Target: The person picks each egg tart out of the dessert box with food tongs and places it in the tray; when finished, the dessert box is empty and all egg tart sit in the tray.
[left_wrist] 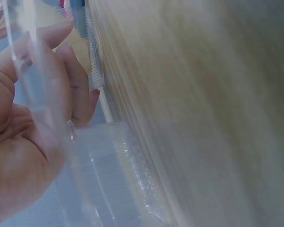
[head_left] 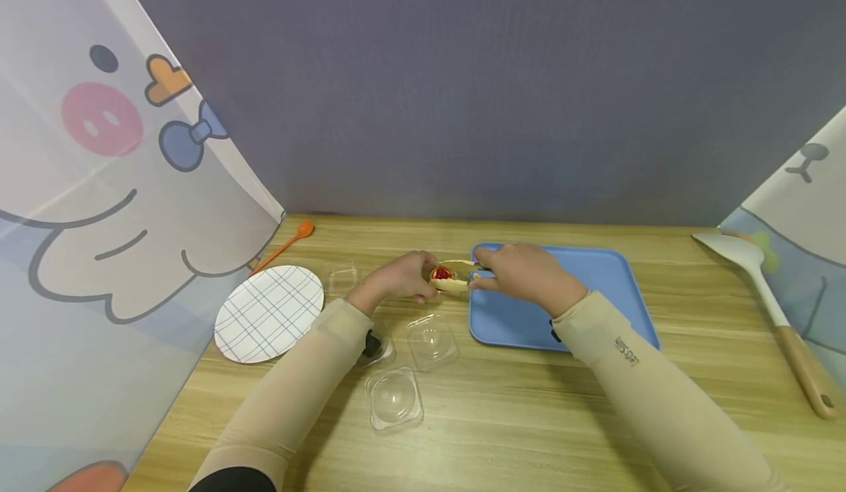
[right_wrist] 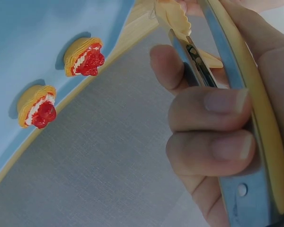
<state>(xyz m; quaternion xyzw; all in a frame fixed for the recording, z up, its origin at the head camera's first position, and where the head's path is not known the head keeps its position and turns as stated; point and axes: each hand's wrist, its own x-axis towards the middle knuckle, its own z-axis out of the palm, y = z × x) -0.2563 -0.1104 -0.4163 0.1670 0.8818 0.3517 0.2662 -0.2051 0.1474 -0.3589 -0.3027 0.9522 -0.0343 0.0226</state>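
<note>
My right hand (head_left: 529,275) grips a pair of tongs (head_left: 452,285) with cream-coloured scalloped tips and metal arms. Between the tips, in the head view, sits a small toy tart (head_left: 441,273) with a red top. The right wrist view shows my fingers curled round the tongs' metal and cream handle (right_wrist: 265,142). My left hand (head_left: 399,275) is beside the tart, thumb and fingers round a clear plastic box (left_wrist: 95,52) that is partly hidden. Two more tarts (right_wrist: 87,56) with red and white filling lie on the blue tray (head_left: 522,330).
Several clear plastic boxes (head_left: 394,398) stand near my left forearm. A checked oval plate (head_left: 271,314) and an orange spoon (head_left: 280,248) lie at the left. At the far right is a white ladle (head_left: 769,294) with a wooden handle. A grey panel (head_left: 502,95) rises behind the table.
</note>
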